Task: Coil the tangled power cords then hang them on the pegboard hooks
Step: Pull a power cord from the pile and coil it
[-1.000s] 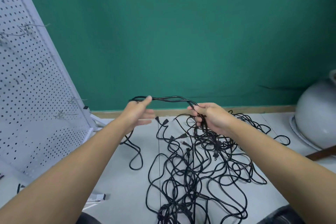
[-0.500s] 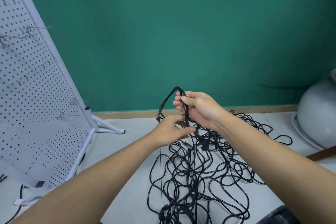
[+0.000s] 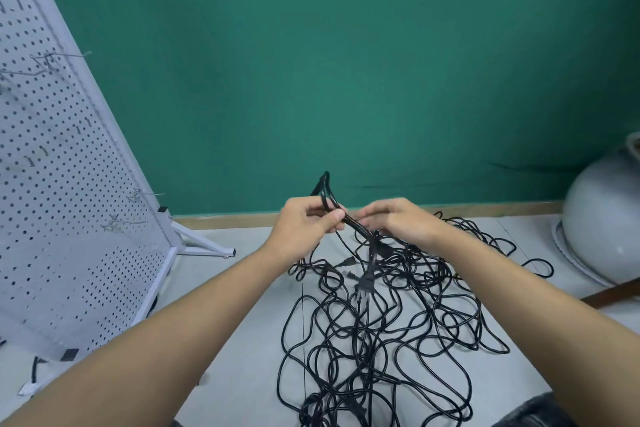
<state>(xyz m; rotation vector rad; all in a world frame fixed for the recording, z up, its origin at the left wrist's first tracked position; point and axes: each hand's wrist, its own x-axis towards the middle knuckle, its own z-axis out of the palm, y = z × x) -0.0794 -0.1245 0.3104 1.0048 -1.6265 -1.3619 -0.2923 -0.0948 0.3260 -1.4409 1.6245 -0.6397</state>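
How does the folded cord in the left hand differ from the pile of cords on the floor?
The folded cord is held up off the ground, gripped by the left hand; the pile lies on the floor. The folded cord's strands run together in a narrow loop; the pile's strands spread and cross loosely. Both are black power cords.

My left grip (image 3: 308, 222) is pinching a folded cord (image 3: 325, 191) between thumb and fingers, and the loop is standing up above the knuckles. My right grip (image 3: 401, 222) is curling onto the same cord just beside it, though its fingers are blurring. A plug (image 3: 366, 282) is hanging below them, over the tangle (image 3: 381, 340) sprawling on the floor (image 3: 242, 288). At the left a pegboard (image 3: 69, 184) is leaning on its stand, with wire hooks (image 3: 121, 222) sticking out. A green wall (image 3: 346, 62) is filling the background, and a grey dome (image 3: 602, 218) is sitting at the right edge.
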